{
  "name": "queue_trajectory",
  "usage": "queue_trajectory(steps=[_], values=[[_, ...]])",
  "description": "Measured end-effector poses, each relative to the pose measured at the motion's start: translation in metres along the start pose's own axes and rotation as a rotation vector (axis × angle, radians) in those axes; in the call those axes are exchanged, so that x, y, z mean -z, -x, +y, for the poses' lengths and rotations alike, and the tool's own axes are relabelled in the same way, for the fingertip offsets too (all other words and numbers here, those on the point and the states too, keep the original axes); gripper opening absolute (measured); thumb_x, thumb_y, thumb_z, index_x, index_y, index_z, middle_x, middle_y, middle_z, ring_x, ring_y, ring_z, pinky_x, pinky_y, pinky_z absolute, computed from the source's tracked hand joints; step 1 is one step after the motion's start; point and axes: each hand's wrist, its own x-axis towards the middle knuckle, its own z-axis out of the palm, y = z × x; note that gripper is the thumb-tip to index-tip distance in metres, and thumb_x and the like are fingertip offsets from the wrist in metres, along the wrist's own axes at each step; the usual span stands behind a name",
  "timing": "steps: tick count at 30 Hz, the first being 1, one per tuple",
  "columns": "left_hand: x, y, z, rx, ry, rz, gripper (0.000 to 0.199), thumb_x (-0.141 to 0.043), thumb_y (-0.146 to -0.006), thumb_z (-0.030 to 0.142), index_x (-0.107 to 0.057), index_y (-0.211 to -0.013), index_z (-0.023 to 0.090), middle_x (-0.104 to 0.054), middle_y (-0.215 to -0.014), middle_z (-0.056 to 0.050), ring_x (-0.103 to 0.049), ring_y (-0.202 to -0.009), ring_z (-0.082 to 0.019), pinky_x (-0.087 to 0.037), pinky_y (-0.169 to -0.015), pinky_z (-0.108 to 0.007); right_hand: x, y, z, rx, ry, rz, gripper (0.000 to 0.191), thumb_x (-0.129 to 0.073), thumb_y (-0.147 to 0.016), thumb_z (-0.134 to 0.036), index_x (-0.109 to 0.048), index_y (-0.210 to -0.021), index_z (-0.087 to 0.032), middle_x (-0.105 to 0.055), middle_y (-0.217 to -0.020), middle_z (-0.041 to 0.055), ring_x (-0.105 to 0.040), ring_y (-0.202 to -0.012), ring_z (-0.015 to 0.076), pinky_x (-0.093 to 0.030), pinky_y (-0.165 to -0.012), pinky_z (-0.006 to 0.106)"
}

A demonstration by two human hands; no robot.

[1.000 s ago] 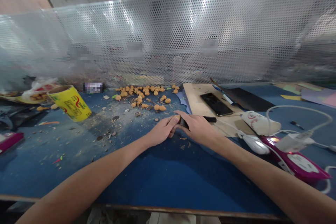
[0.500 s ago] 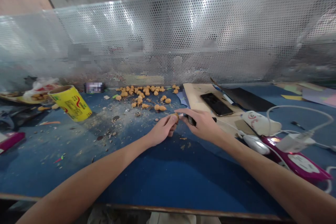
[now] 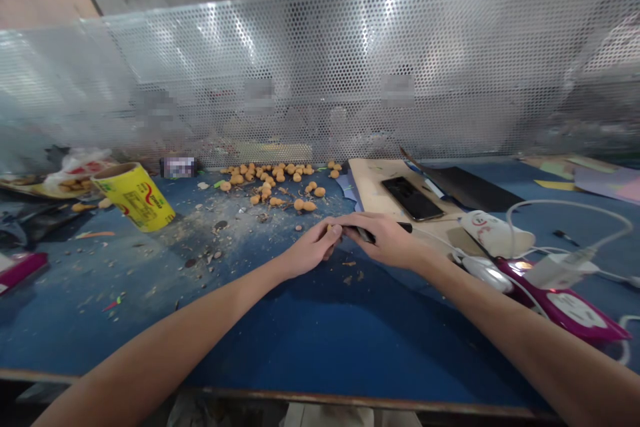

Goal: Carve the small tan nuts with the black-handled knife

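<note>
Near the middle of the table, my left hand (image 3: 314,248) is closed round a small tan gourd (image 3: 331,229), mostly hidden by the fingers. My right hand (image 3: 384,239) grips a black-handled knife (image 3: 404,227); its handle end sticks out behind the hand, and the blade is covered. The fingers of both hands meet at the gourd. Beyond them lies a loose heap of small tan gourds (image 3: 280,175), several shaped like little bottles. Crumbs and shavings (image 3: 353,273) are scattered on the blue table (image 3: 320,347) by the hands.
A yellow tube (image 3: 143,203) stands tilted at the left. To the right are a phone (image 3: 413,198) on a cardboard sheet (image 3: 367,180), a white cup-like item (image 3: 495,233), and a magenta power strip (image 3: 570,313) with cables. A perforated metal screen (image 3: 320,73) closes off the back.
My right hand has shifted slightly left, its fingers now over the gourd and against my left hand. The pale tip seen between the hands earlier is now covered.
</note>
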Motion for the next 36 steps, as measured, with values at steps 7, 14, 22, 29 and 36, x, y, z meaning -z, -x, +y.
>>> queue_trajectory(steps=[7, 14, 22, 29, 36], values=[[0.003, -0.001, 0.001, 0.021, 0.080, -0.003, 0.039, -0.043, -0.093, 0.058, -0.042, -0.087, 0.019, -0.030, -0.069, 0.005, -0.023, -0.051, -0.006, -0.020, -0.047, -0.022, 0.000, -0.001, -0.007, -0.127, 0.054, 0.011, 0.043, -0.047, -0.095, -0.028, -0.047, -0.137, -0.024, -0.068, -0.117, 0.0079, -0.066, -0.096, 0.0216, -0.052, -0.083, 0.036], [0.002, 0.000, 0.003, 0.018, 0.101, 0.027, 0.036, -0.051, -0.090, 0.053, -0.049, -0.106, 0.021, -0.036, -0.076, 0.004, -0.027, -0.053, -0.005, -0.024, -0.048, -0.019, -0.003, 0.001, -0.005, -0.217, 0.018, 0.177, 0.034, -0.048, -0.094, -0.030, -0.046, -0.126, -0.019, -0.070, -0.093, 0.0074, -0.066, -0.083, 0.0210, -0.051, -0.076, 0.034], [-0.001, 0.001, 0.005, 0.020, 0.102, 0.007, 0.034, -0.043, -0.094, 0.054, -0.042, -0.100, 0.021, -0.035, -0.076, 0.005, -0.028, -0.052, -0.005, -0.026, -0.048, -0.018, -0.005, -0.004, 0.002, -0.223, -0.043, 0.247, 0.022, -0.045, -0.096, -0.026, -0.062, -0.107, -0.020, -0.071, -0.103, 0.0067, -0.066, -0.097, 0.0201, -0.052, -0.089, 0.038], [0.002, 0.002, 0.002, -0.012, 0.135, -0.008, 0.035, -0.037, -0.096, 0.053, -0.042, -0.094, 0.019, -0.034, -0.076, 0.004, -0.028, -0.054, -0.006, -0.034, -0.053, -0.020, -0.008, -0.001, 0.011, -0.110, -0.006, 0.234, 0.028, -0.047, -0.096, -0.025, -0.068, -0.114, -0.021, -0.071, -0.111, 0.0064, -0.064, -0.105, 0.0194, -0.052, -0.094, 0.039], [0.002, 0.002, 0.004, 0.010, 0.051, -0.011, 0.031, -0.039, -0.097, 0.049, -0.046, -0.101, 0.019, -0.033, -0.075, 0.004, -0.029, -0.054, -0.006, -0.034, -0.054, -0.021, -0.007, 0.001, 0.011, -0.210, -0.032, 0.200, 0.032, -0.047, -0.094, -0.022, -0.068, -0.118, -0.023, -0.074, -0.106, 0.0030, -0.070, -0.094, 0.0178, -0.056, -0.086, 0.032]])
